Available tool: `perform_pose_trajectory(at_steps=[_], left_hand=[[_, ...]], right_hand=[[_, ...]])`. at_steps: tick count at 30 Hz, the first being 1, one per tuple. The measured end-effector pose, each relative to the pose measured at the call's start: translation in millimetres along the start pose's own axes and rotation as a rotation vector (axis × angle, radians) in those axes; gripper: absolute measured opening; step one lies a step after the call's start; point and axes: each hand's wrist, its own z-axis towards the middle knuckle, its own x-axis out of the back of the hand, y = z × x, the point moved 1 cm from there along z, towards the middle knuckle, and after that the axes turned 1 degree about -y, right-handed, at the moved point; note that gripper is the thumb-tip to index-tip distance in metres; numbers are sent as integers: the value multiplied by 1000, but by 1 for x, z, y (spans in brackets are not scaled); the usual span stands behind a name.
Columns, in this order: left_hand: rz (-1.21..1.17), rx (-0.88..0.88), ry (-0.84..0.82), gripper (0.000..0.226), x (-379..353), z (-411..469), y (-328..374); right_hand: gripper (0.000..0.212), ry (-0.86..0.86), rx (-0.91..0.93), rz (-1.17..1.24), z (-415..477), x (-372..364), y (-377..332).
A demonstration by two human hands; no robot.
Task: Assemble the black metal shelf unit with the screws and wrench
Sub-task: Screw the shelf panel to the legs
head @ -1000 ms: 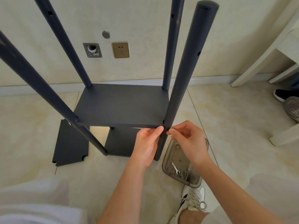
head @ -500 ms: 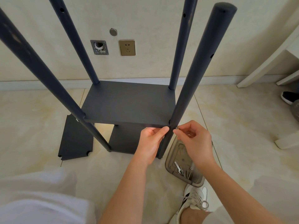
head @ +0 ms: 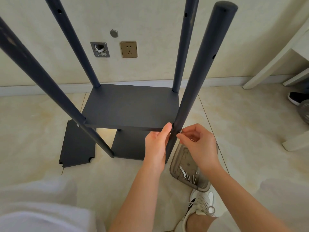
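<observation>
The black metal shelf unit stands on the floor with four round poles. Its upper shelf panel (head: 130, 106) sits above a lower panel (head: 128, 144). My left hand (head: 157, 144) holds the upper panel's front right corner, thumb on its top edge, beside the near right pole (head: 200, 72). My right hand (head: 199, 146) pinches a small silver screw (head: 180, 131) against that pole at shelf height. A clear plastic tray (head: 177, 163) on the floor below holds a silver wrench (head: 183, 172) and several screws (head: 192, 179).
A loose black shelf panel (head: 76, 144) lies flat on the tiles at the left. Behind the unit, the wall carries a socket (head: 128, 49). White furniture legs (head: 270, 64) stand at the right. My white shoe (head: 200, 205) rests below the tray.
My hands remain at the same front right corner; the view has shifted slightly, so the shelf sits a little more to the right in frame. The right fingers keep working the screw.
</observation>
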Motion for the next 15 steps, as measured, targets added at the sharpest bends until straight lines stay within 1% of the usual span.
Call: perform_pose_trajectory(at_steps=[4, 5, 7, 9, 11, 12, 13, 15], left_hand=[[10, 0, -28, 27, 2, 0, 2], [21, 1, -41, 28, 3, 0, 3], [31, 5, -63, 37, 3, -1, 4], [48, 8, -59, 39, 4, 0, 5], [51, 25, -27, 28, 4, -1, 5], [53, 33, -11, 23, 3, -1, 5], [71, 31, 11, 20, 2, -1, 5], [145, 25, 93, 20, -1, -5, 9]], right_hand=[[10, -20, -18, 45, 0, 2, 0], [8, -29, -26, 57, 1, 3, -1], [8, -56, -37, 66, 4, 4, -1], [10, -63, -28, 8, 9, 7, -1], [20, -48, 30, -127, 16, 12, -3], [30, -70, 59, -165, 21, 15, -6], [41, -127, 74, -177, 28, 18, -9], [64, -308, 64, -175, 40, 21, -15]])
